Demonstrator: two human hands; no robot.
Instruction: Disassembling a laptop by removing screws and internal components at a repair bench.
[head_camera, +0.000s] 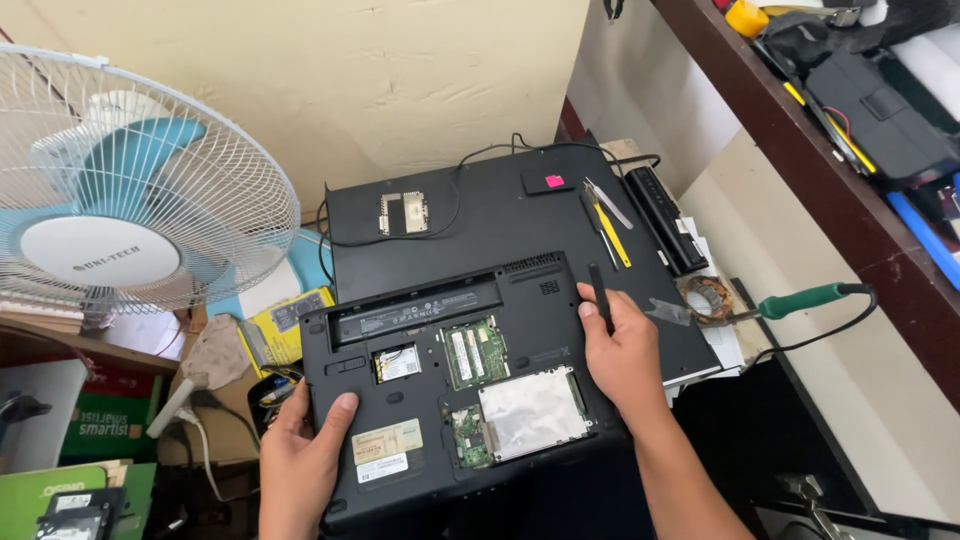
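**Two hands on an opened laptop base**

Head view: an upturned black plastic laptop (450, 385) with its bottom covers off lies in the lower middle of the frame, resting on a second, larger closed black laptop (500, 225) that serves as a raised work surface on the cluttered desk (745, 345). The left hand (305, 455) clamps the near left edge of the open base, thumb curled over the top face and fingers tucked beneath, apparently to stop the case from sliding. The right hand (625, 350) rests on the right side of the base, fingers closed around a slim black stick-like tool (600, 295) that points toward the top of the frame; whether its tip touches the case I cannot tell. Between the hands the open bays show green memory boards (475, 352), a small wireless card (398, 363) and a silver rectangular hard drive (532, 412), all exposed and within reach.

On the larger laptop, toward the upper middle, lie a loose small circuit module (403, 213), a pink square note (553, 181) and yellow-handled tweezers (608, 232), parked near the work. A long black battery pack (665, 218) sits at the upper right, beside it a green-handled soldering iron (800, 300) laid pointing away from the hands. A white-and-blue standing fan (115, 190) fills the upper left.
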